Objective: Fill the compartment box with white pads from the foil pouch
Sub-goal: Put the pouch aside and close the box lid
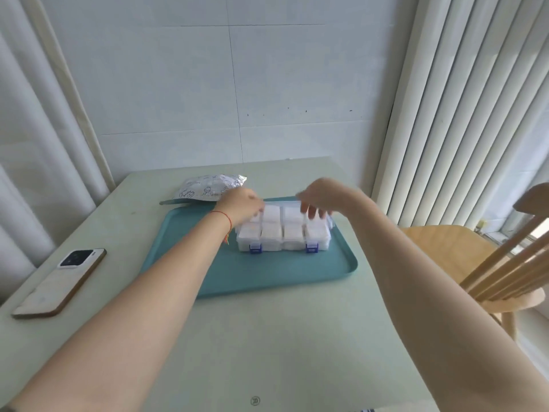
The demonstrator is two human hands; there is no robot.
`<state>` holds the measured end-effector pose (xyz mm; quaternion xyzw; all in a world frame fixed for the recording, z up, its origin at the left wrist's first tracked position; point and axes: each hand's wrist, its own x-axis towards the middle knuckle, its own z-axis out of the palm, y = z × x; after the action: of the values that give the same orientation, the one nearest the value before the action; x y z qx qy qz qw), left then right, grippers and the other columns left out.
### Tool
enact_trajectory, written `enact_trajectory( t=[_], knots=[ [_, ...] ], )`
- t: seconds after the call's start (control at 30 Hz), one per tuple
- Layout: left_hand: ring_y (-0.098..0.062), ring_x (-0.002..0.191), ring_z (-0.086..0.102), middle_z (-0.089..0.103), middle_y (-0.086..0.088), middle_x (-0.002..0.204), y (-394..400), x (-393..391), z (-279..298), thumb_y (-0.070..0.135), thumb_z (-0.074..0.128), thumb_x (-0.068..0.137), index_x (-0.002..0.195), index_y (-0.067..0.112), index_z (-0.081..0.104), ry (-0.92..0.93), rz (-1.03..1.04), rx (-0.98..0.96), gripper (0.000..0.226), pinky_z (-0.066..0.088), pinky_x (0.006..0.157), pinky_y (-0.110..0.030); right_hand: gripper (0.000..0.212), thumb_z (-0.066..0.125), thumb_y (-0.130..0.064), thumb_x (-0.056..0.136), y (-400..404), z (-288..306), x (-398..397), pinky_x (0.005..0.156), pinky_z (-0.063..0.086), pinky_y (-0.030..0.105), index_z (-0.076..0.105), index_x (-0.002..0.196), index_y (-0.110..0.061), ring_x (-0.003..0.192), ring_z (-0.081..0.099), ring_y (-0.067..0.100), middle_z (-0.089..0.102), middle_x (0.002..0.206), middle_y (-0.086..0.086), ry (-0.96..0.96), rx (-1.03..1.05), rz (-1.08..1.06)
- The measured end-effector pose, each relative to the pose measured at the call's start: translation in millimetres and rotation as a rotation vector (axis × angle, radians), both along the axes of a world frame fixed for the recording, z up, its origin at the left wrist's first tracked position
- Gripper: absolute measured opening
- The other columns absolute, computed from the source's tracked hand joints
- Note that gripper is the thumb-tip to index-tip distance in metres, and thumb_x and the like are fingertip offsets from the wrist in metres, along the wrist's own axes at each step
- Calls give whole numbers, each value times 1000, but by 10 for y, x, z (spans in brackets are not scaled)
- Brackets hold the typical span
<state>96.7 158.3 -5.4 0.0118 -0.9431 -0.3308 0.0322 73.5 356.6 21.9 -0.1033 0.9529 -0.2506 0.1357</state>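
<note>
Hands at the far rim of a clear compartment box [283, 233], seen from the head camera. Left hand [242, 205] reaches over the box's far left corner and right hand [319, 197] over its far right part, fingers [310, 211] of the right hand pointing down onto the back row; both are blurred, so whether either pinches the lid or a pad cannot be told. Box stands on a teal tray [208, 269] near the tray's far edge, two blue latches [255, 248] on its near side. White pads [271, 231] fill the visible compartments in both rows. Foil pouch [208, 187] lies on the tabletop [267, 337] just beyond the tray's far left corner, touching or nearly touching the left hand. Red string [227, 221] circles the left wrist. Phone [59, 282] lies face down near the tabletop's left edge, well apart from the tray. Wooden chair [475, 263] stands at the tabletop's right side, vertical blinds [460, 99] behind it
</note>
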Motion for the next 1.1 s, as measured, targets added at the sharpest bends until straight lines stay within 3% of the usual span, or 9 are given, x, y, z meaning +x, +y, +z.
enact_trajectory(
  t=[0.07,0.17,0.23,0.3,0.5,0.6,0.73,0.83,1.1],
  knots=[
    [-18,76,57,61,3,78,31,82,-82,23,62,85,78,20,68,-121,-134,-234,10,44,69,-25,29,55,-40,95,-100,-46,129,63,52,29,66,88,-14,69,63,18,65,83,2,-148,351,170],
    [-15,102,60,66,5,105,41,174,-177,26,65,85,102,25,73,-46,-152,-384,18,47,89,-25,22,69,-28,86,-166,-123,300,58,48,28,61,95,-9,66,59,19,58,79,3,-41,602,259],
    [-17,105,59,66,3,113,20,209,-232,28,66,87,106,24,73,32,-133,-382,21,44,89,-25,10,63,-12,88,-168,-203,317,55,41,26,57,96,-9,63,50,18,54,81,5,62,593,215],
    [-20,107,57,64,-1,116,14,213,-299,28,64,90,108,21,72,96,-103,-363,21,42,86,-26,20,55,-3,88,-134,-315,263,62,40,27,54,108,-8,75,49,23,55,99,9,157,495,138],
    [-28,107,55,58,-3,122,47,91,-481,31,62,87,116,20,55,136,-129,-519,31,44,81,-32,34,58,-12,86,-24,-582,100,79,38,34,48,118,-13,117,43,29,46,120,11,414,425,61],
    [-32,103,57,59,-6,117,110,37,-482,32,65,84,115,17,48,171,-146,-661,38,43,72,-34,48,65,-29,85,-90,-628,84,74,39,34,44,125,-14,122,39,30,45,124,11,437,457,63],
    [-31,104,58,55,-9,118,237,-35,-503,33,67,83,121,15,41,168,-99,-828,49,38,65,-34,59,68,-17,82,-249,-744,31,72,41,30,37,131,-12,120,38,29,42,127,9,489,580,34],
    [-29,108,56,53,-7,120,261,-62,-513,30,71,78,120,14,41,144,-74,-813,54,37,66,-33,63,70,-13,78,-317,-781,8,83,53,38,35,130,-9,120,38,30,41,127,10,459,597,3],
    [-24,115,48,48,-4,125,286,-65,-598,25,70,74,121,15,40,141,-22,-765,57,36,75,-30,74,74,-22,75,-362,-742,21,87,53,44,30,133,-5,124,34,31,36,130,11,374,643,4]
  ],
)
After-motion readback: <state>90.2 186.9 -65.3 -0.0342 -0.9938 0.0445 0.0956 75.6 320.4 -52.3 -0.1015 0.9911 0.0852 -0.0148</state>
